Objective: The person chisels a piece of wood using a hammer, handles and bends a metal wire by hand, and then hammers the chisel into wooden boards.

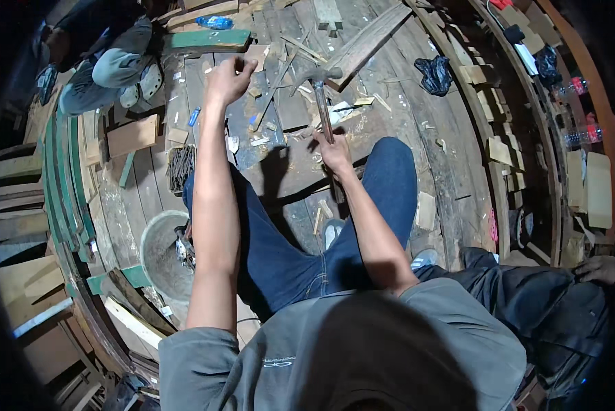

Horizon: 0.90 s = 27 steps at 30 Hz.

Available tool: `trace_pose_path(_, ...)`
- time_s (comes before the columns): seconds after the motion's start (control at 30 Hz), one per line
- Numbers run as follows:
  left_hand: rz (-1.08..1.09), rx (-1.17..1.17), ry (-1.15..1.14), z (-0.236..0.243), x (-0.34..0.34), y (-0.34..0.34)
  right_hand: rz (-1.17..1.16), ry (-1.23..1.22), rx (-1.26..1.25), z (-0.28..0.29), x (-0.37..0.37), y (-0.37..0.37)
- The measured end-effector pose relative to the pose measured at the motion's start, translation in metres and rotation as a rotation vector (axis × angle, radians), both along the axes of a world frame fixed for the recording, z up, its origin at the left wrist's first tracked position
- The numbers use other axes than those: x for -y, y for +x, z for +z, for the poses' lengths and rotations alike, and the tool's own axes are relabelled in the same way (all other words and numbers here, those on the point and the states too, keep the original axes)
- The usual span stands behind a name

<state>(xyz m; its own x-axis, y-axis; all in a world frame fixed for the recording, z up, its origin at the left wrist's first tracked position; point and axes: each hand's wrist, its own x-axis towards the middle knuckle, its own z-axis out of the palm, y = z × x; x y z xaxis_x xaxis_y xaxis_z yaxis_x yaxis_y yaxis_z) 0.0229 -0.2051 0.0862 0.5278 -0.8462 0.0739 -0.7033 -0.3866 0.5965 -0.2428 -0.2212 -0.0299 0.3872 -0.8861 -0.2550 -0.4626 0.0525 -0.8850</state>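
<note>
My right hand (335,152) is wrapped round the handle of a claw hammer (323,113), which is held above the plank floor between my knees. The hammer's metal head points away from me. Raised at the far left, my left hand (229,81) has its fingers curled together; whatever they may hold is too small to make out. Below the hammer lies a worn wooden board (287,179), with wood chips and splinters scattered around it. A bundle of nails or thin rods (181,168) stands beside my left forearm, partly hidden by it.
A grey bucket (164,257) with a tool inside stands by my left thigh. Green-edged planks (64,185) line the left side. A green board (208,41) and a blue bottle (214,22) lie far off. Other people sit at the far left and lower right.
</note>
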Motion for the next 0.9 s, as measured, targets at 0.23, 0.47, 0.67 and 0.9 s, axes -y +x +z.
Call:
trace_pose_path(0.23,-0.125,-0.093,0.071,0.003,0.010,-0.018,-0.111,0.133,-0.054,0.030,-0.004,-0.011)
trace_pose_path(0.47,-0.082,-0.008,0.027,-0.017,0.013,0.000,-0.101,-0.497,-0.049,0.119,0.099,-0.047)
trace_pose_path(0.67,-0.075,-0.113,-0.067,-0.015,0.018,-0.011,-0.195,-0.730,-0.091,0.162,0.156,-0.096)
trace_pose_path(0.9,-0.090,-0.102,-0.076,-0.026,0.023,-0.012,-0.056,-0.374,-0.669,0.019,0.060,-0.172)
